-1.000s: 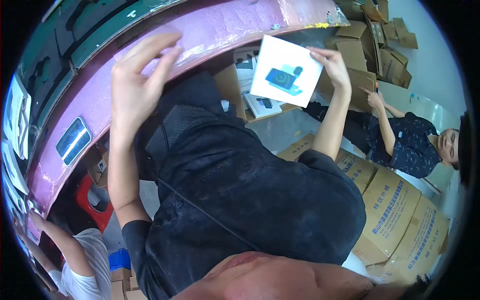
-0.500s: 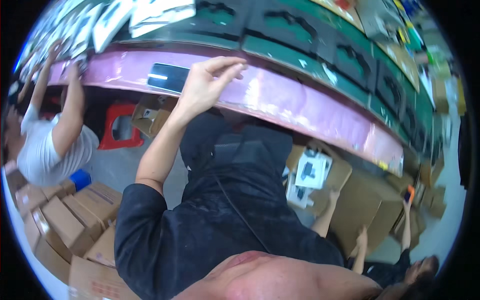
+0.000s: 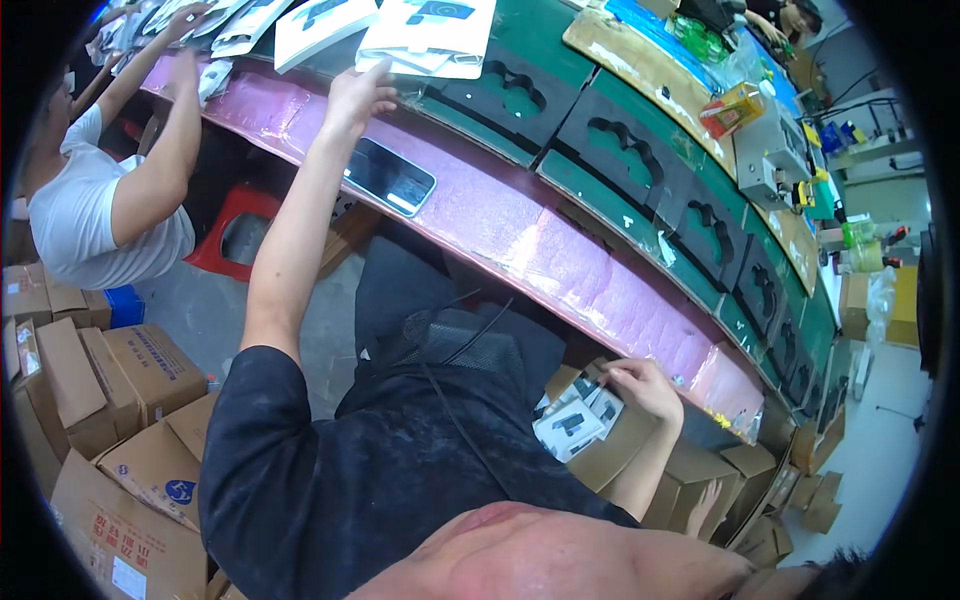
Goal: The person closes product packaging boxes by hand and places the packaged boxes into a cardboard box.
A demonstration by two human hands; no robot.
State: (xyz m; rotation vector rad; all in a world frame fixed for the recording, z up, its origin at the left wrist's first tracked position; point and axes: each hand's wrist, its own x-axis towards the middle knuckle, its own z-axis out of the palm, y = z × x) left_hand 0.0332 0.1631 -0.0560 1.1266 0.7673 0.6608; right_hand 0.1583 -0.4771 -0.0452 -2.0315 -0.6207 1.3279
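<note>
My left hand (image 3: 358,100) reaches to the far edge of the pink bench strip. Its fingers are apart, and one fingertip touches the lower edge of a flat white package (image 3: 430,40) with a dark device pictured on it. Another white package (image 3: 322,28) lies just left of it. My right hand (image 3: 648,390) hovers over the side of an open cardboard box on my right, fingers loosely apart with nothing visible in them. White packages (image 3: 570,425) with a similar picture lie inside that box.
A phone (image 3: 390,178) lies on the pink strip (image 3: 520,230). Black foam pieces with cutouts (image 3: 625,150) line the green bench. On the left, a co-worker in a white shirt (image 3: 110,210) sits near a red stool (image 3: 235,235). Cardboard cartons (image 3: 150,370) stack behind.
My left hand has moved left and away from me, up to the white package. My right hand has risen off the packages in the box. The whole view has turned.
</note>
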